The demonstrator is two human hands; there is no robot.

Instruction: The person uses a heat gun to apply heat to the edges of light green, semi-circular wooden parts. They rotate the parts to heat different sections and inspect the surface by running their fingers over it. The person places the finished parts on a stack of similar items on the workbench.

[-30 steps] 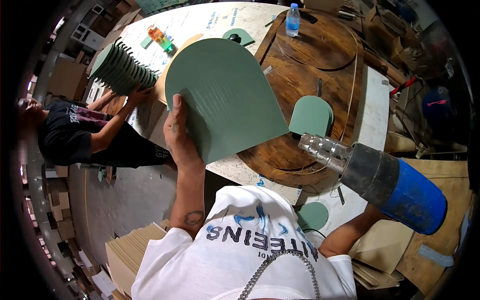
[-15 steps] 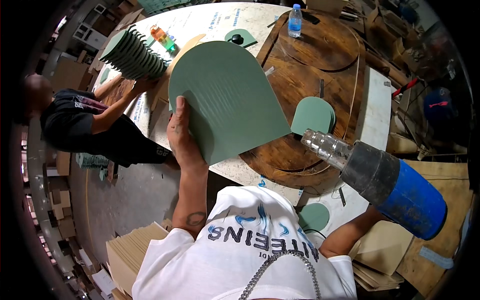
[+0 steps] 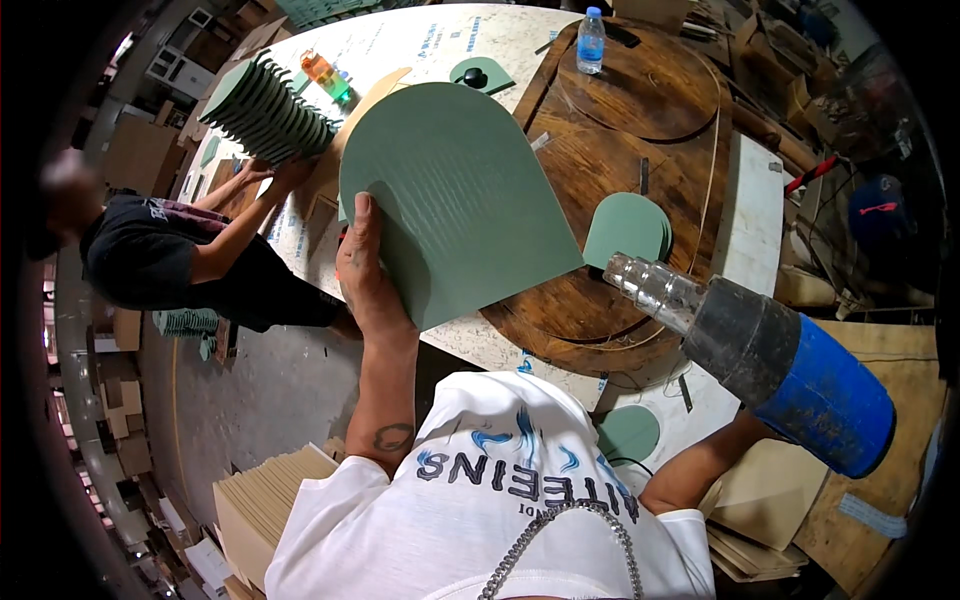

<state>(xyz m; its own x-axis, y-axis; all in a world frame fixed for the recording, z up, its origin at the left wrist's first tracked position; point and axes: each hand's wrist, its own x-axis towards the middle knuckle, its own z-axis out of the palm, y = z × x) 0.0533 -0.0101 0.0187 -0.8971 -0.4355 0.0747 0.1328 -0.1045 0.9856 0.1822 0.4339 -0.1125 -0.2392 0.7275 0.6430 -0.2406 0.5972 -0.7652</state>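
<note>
My left hand (image 3: pixel 365 265) has its fingers clamped on the lower edge of the large green arch-shaped flat panel (image 3: pixel 455 195), thumb on the front face; the panel is lifted and tilted above the round brown wooden work board (image 3: pixel 640 110); my right hand is hidden behind the blue and black heat gun with the clear nozzle (image 3: pixel 765 345), so I cannot tell its grip; the nozzle points toward a small green arch-shaped piece (image 3: pixel 628 228) lying on the board; another person (image 3: pixel 170 255) at the left touches a fanned stack of green panels (image 3: pixel 265 110).
</note>
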